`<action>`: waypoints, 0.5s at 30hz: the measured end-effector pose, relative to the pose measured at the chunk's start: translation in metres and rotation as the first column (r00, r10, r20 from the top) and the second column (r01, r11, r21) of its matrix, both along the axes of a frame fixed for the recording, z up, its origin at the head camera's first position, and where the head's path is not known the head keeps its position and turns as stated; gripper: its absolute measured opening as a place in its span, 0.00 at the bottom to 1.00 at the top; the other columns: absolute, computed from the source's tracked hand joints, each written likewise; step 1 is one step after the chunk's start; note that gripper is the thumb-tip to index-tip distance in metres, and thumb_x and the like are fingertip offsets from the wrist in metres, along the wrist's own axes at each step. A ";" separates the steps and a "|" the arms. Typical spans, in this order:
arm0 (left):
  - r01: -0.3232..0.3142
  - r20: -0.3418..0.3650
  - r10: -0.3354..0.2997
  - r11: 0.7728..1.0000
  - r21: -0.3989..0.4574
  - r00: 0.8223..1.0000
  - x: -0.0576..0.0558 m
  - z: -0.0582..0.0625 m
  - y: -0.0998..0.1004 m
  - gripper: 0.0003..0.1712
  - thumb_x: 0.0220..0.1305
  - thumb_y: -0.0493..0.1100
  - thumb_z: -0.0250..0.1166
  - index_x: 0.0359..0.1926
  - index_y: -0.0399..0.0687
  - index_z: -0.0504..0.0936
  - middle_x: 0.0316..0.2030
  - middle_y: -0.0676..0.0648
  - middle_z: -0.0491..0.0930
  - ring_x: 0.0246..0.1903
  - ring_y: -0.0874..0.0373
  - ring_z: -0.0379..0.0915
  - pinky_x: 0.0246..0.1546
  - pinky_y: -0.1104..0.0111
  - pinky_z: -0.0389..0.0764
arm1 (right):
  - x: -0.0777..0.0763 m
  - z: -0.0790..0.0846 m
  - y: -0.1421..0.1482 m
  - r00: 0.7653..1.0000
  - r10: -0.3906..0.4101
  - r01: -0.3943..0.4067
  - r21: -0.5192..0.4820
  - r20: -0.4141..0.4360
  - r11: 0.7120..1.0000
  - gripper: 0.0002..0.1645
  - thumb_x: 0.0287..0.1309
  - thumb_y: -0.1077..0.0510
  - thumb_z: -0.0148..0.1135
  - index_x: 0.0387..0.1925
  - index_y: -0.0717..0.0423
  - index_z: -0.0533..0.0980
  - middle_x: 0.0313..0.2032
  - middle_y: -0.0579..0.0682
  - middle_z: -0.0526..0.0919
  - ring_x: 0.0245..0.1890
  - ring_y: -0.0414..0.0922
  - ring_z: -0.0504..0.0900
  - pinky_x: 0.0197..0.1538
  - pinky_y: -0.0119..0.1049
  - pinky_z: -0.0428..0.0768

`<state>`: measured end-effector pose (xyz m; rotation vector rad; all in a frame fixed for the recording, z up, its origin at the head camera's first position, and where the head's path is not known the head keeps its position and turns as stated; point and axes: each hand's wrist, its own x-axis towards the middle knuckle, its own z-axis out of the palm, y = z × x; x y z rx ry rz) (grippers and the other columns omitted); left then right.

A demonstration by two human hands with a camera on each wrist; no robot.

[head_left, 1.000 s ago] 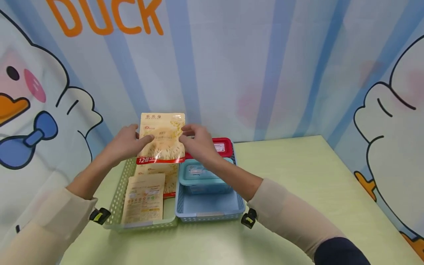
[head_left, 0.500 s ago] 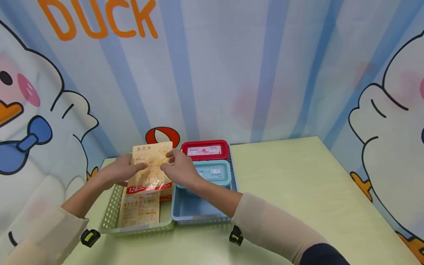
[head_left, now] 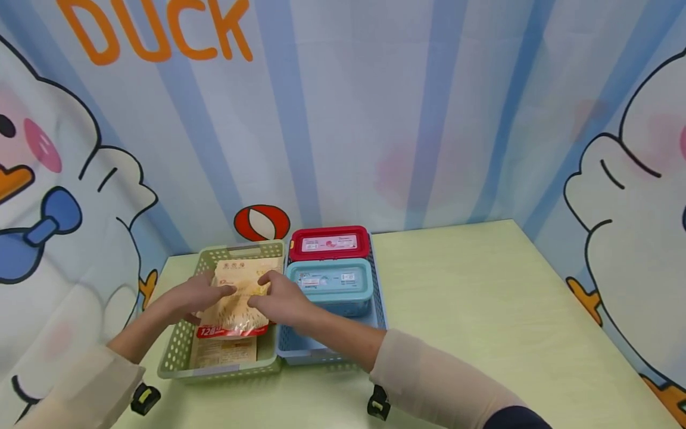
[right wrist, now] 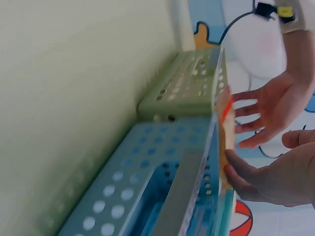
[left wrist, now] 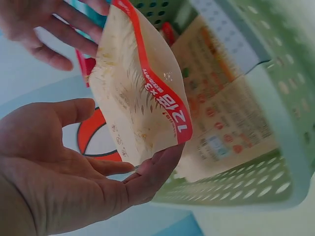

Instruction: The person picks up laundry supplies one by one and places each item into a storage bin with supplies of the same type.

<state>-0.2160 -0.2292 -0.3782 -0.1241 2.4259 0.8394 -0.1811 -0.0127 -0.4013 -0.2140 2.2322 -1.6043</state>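
Observation:
A cream pouch with a red strip [head_left: 238, 298] is tilted above the green basket [head_left: 174, 339], between both hands. My left hand [head_left: 193, 298] supports its left edge; in the left wrist view, nearly straight fingers reach under the pouch [left wrist: 133, 83] and the thumb stands off it. From the right, my right hand [head_left: 284, 301] touches the pouch. The right wrist view shows the right hand [right wrist: 280, 177] with extended fingertips at the pouch and its thumb apart. Below, another cream pouch [head_left: 222, 353] lies back side up in the basket, partly covered.
Right beside the green basket stands a blue basket [head_left: 382, 310]. It holds a red-lidded box [head_left: 329, 244] at the back and a teal-lidded box [head_left: 329, 280] in front. Both baskets rest on a pale green table [head_left: 455, 310] before a printed duck curtain [head_left: 354, 119].
Both hands have lowered the pouch from near the curtain down into the green basket's area, and it has tipped flatter. The head view has shifted slightly.

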 end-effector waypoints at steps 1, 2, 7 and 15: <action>0.003 0.005 -0.003 1.000 -0.003 1.000 0.000 -0.003 0.000 0.58 0.80 0.59 0.56 0.79 0.21 0.33 0.76 0.17 0.40 0.70 0.21 0.56 0.47 0.45 0.87 | 0.002 0.001 -0.002 1.000 0.003 -0.003 -0.001 0.024 1.000 0.27 0.69 0.53 0.68 0.64 0.57 0.73 0.42 0.50 0.79 0.34 0.46 0.76 0.39 0.44 0.77; -0.002 0.012 0.002 1.000 -0.004 1.000 0.001 -0.006 0.001 0.57 0.80 0.59 0.56 0.79 0.21 0.34 0.76 0.18 0.40 0.70 0.21 0.57 0.47 0.45 0.87 | 0.005 0.003 -0.004 0.999 0.005 -0.005 -0.001 0.045 1.000 0.27 0.69 0.52 0.69 0.64 0.56 0.73 0.43 0.50 0.79 0.36 0.47 0.76 0.41 0.46 0.78; 0.000 0.013 0.001 1.000 -0.025 1.000 0.004 -0.020 0.002 0.57 0.79 0.59 0.58 0.78 0.19 0.38 0.74 0.18 0.47 0.66 0.22 0.63 0.46 0.44 0.87 | 0.016 0.006 -0.012 0.995 0.020 -0.021 0.013 0.095 1.000 0.28 0.68 0.48 0.70 0.63 0.54 0.72 0.52 0.49 0.81 0.51 0.50 0.79 0.55 0.57 0.80; -0.008 0.030 0.010 0.999 -0.048 1.000 0.007 -0.032 -0.001 0.53 0.79 0.59 0.57 0.78 0.19 0.44 0.67 0.19 0.60 0.57 0.30 0.73 0.40 0.49 0.89 | 0.024 0.004 -0.013 0.985 -0.011 0.022 -0.059 0.173 0.998 0.30 0.68 0.48 0.71 0.64 0.54 0.71 0.58 0.52 0.78 0.61 0.56 0.77 0.63 0.65 0.74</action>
